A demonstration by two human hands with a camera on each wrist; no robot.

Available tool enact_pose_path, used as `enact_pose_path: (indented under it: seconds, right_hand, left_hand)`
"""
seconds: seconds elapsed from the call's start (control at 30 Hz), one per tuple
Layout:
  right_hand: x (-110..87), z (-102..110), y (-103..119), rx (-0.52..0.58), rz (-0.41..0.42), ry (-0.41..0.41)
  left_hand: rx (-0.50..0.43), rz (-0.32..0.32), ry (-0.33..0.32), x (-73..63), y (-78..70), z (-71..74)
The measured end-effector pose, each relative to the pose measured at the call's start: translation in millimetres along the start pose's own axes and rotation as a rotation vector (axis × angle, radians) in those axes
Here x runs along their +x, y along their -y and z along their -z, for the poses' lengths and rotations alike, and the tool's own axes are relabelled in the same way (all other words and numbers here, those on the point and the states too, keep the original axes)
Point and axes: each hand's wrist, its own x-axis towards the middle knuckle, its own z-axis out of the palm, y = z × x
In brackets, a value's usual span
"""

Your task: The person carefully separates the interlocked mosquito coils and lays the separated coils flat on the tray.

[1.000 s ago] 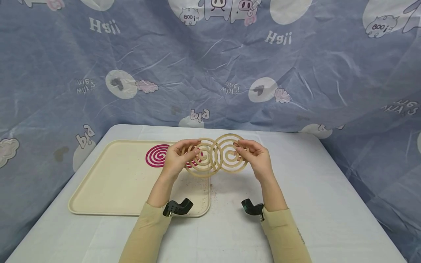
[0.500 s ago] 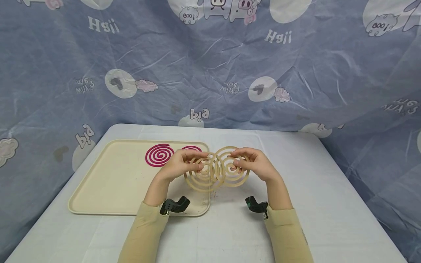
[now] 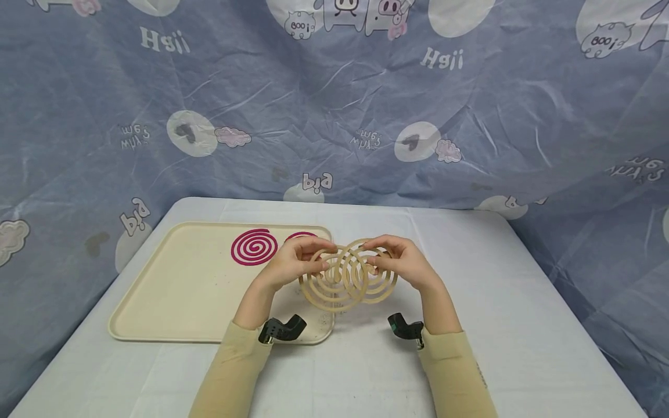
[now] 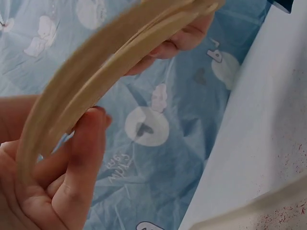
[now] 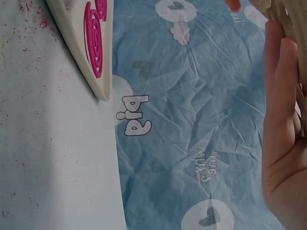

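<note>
Two beige mosquito coils are held up in front of the body, partly overlapping: the left coil [image 3: 334, 309] lies in front of the right coil [image 3: 377, 301] in the head view. My left hand [image 3: 289, 264] pinches the left one between thumb and fingers. With thumb and fingertips, my right hand [image 3: 409, 264] grips the right one near its upper side. In the left wrist view the coils [image 4: 86, 67] appear nearly edge-on, with gaps between their rings. Only a sliver of beige coil [image 5: 300, 28] shows at the right wrist view's edge.
A cream tray [image 3: 183, 290] lies on the left of the white table [image 3: 512, 325]. On it are a magenta mosquito coil [image 3: 255, 247] and a second magenta coil [image 3: 301, 234], partly hidden by the left hand. Reddish crumbs dot the tray's right part and the cloth beside it.
Both hands have come down with the beige coils. The left hand has shifted right, so the two coils now overlap much more. Both grips stay.
</note>
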Motion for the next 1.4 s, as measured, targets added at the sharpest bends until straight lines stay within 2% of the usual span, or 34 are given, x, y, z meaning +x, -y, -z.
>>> enact_pose_path:
  seconds: [0.07, 0.13, 0.23, 0.4, 0.6, 0.7, 0.77, 0.8, 0.87, 1.0, 1.07, 1.13, 1.17, 1.4]
  right_hand:
    - [-0.8, 1, 1, -0.022, -0.005, 0.012]
    - [-0.3, 1, 2, -0.025, 0.005, -0.028]
    - [1.4, -2, 1, -0.004, 0.029, -0.121]
    - [4.3, -6, 1, 0.042, 0.066, -0.277]
    - [5.9, -7, 3, 0.057, 0.114, -0.359]
    - [7.4, -7, 4, 0.050, 0.123, -0.413]
    - [7.8, -7, 4, 0.053, 0.120, -0.441]
    - [7.6, -7, 5, 0.051, 0.116, -0.445]
    - [6.3, -5, 5, 0.054, 0.099, -0.432]
    - [2.4, 1, 6, 0.031, 0.034, -0.361]
    - [1.8, 2, 7, 0.030, 0.014, -0.341]
    - [2.4, 2, 6, 0.043, 0.016, -0.347]
    - [3.1, 1, 6, 0.057, 0.026, -0.360]
    - [9.9, -11, 6, 0.146, 0.123, -0.492]
  left_hand:
    - [0.025, -0.007, 0.045, 0.3, 0.4, 0.5]
    - [0.032, -0.009, 0.018, 1.0, 1.0, -0.5]
    - [0.037, -0.023, -0.085, 2.0, 2.2, -1.8]
    - [-0.011, -0.040, -0.283, 3.0, 1.3, -6.0]
    - [-0.101, -0.068, -0.477, 8.1, 0.9, -13.7]
    - [-0.153, -0.074, -0.538, 10.8, 1.7, -17.5]
    - [-0.167, -0.077, -0.523, 10.9, 2.2, -18.6]
    - [-0.177, -0.079, -0.487, 10.1, 2.1, -18.3]
    - [-0.173, -0.077, -0.364, 7.7, 2.8, -15.4]
    - [-0.105, -0.063, -0.054, 2.2, 3.6, -6.0]
    - [-0.062, -0.062, 0.025, 1.4, 3.8, -3.0]
    - [-0.040, -0.068, 0.026, 2.1, 4.1, -2.6]
    - [-0.041, -0.068, 0.006, 2.7, 4.3, -3.1]
    - [-0.127, -0.117, -0.224, 6.2, 6.2, -12.5]
